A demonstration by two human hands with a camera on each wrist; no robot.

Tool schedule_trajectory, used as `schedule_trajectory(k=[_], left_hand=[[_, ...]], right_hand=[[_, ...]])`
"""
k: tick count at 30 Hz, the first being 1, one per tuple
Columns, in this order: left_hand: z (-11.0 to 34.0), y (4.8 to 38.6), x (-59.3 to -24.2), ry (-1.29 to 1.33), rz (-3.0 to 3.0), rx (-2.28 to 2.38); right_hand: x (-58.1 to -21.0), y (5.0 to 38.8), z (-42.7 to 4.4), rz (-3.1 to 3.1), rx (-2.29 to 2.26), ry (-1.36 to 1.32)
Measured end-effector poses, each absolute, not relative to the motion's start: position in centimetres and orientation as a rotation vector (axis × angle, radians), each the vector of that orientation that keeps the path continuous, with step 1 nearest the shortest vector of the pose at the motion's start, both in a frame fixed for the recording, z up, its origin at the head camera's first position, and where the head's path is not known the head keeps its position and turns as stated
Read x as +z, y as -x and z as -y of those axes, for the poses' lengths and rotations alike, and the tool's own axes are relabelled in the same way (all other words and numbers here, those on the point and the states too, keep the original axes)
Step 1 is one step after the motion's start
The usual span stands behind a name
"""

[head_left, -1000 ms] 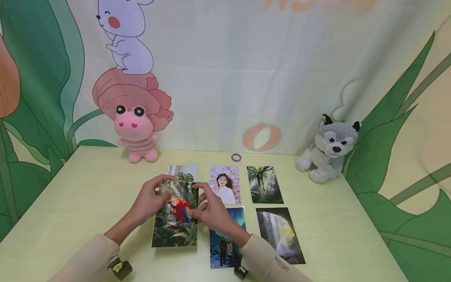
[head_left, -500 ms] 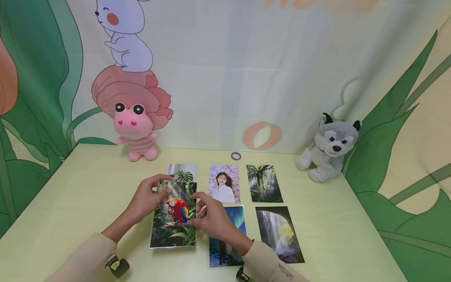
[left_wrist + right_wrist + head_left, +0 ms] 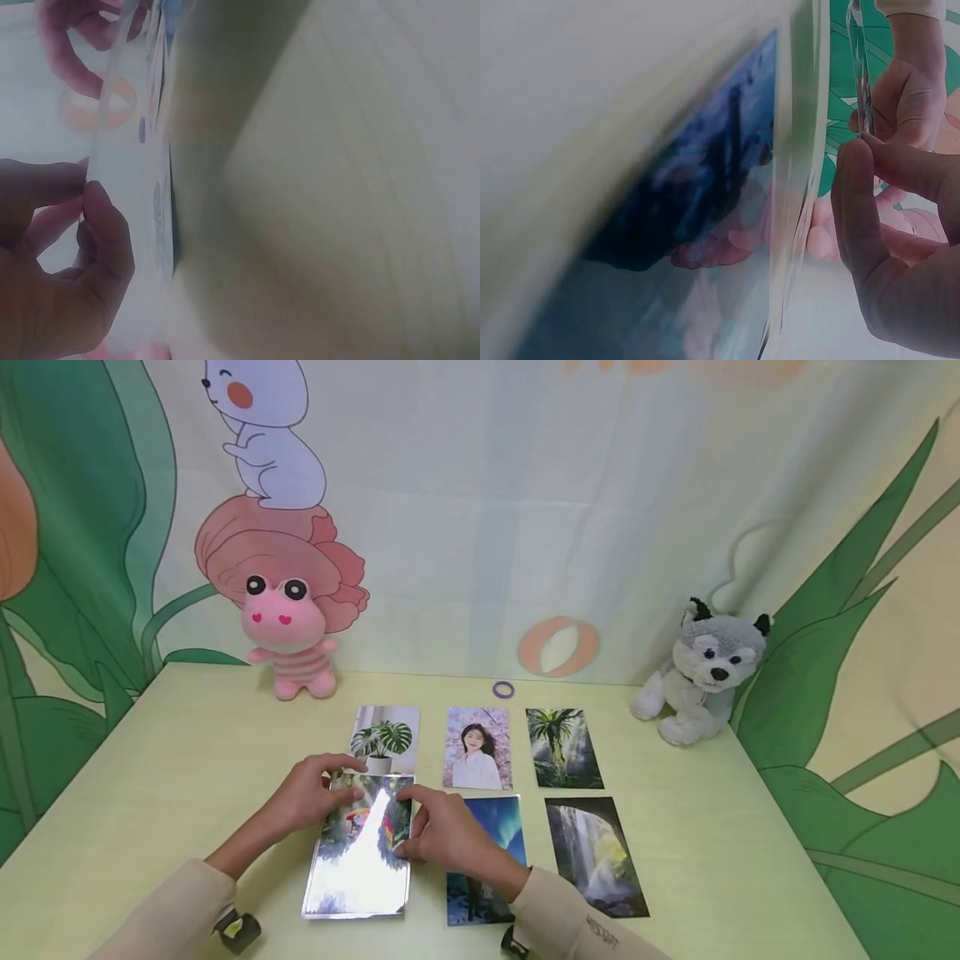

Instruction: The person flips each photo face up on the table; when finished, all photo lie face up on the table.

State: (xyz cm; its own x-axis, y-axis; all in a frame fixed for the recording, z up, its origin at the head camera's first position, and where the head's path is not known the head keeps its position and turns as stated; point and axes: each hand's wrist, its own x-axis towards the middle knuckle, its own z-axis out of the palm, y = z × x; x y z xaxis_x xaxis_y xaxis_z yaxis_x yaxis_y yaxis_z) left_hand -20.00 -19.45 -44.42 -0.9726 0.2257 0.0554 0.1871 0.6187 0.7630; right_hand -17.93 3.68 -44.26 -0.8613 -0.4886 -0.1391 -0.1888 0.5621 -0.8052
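Note:
A glossy photo print [image 3: 356, 881] of a red parrot is held above the table by both hands, glare whitening its lower half. My left hand [image 3: 300, 800] pinches its upper left edge between thumb and fingers. On the opposite edge, my right hand [image 3: 453, 833] pinches it the same way. Seen edge-on in the left wrist view, the sheet stands off the table. Just behind it lies a photo of a potted plant [image 3: 384, 739], its lower edge hidden. Under my right forearm is an aurora photo [image 3: 495, 818], partly covered.
A portrait photo [image 3: 476, 752], a jungle plant photo [image 3: 562, 747] and a waterfall photo [image 3: 596, 860] lie flat on the table [image 3: 750, 860]. Behind them is a purple ring [image 3: 503, 690]. A pink plush toy [image 3: 288, 635] and a grey husky plush [image 3: 708, 672] stand along the back.
Both hands have brought the parrot photo nearer to the person, uncovering more of the potted plant photo. The parrot photo has tilted, and glare now spreads over it.

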Motion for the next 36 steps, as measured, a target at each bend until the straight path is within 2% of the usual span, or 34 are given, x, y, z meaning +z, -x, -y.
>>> schedule_trajectory(k=[17, 36], left_hand=[[18.9, 19.4, -45.8, -0.327, -2.973, 0.868], [18.6, 19.4, -46.4, -0.296, -3.008, 0.763]], right_hand=[[-44.4, 18.5, -2.0, -2.571, -0.865, 0.633], [-45.1, 18.7, -1.9, -2.567, -0.828, 0.630]])
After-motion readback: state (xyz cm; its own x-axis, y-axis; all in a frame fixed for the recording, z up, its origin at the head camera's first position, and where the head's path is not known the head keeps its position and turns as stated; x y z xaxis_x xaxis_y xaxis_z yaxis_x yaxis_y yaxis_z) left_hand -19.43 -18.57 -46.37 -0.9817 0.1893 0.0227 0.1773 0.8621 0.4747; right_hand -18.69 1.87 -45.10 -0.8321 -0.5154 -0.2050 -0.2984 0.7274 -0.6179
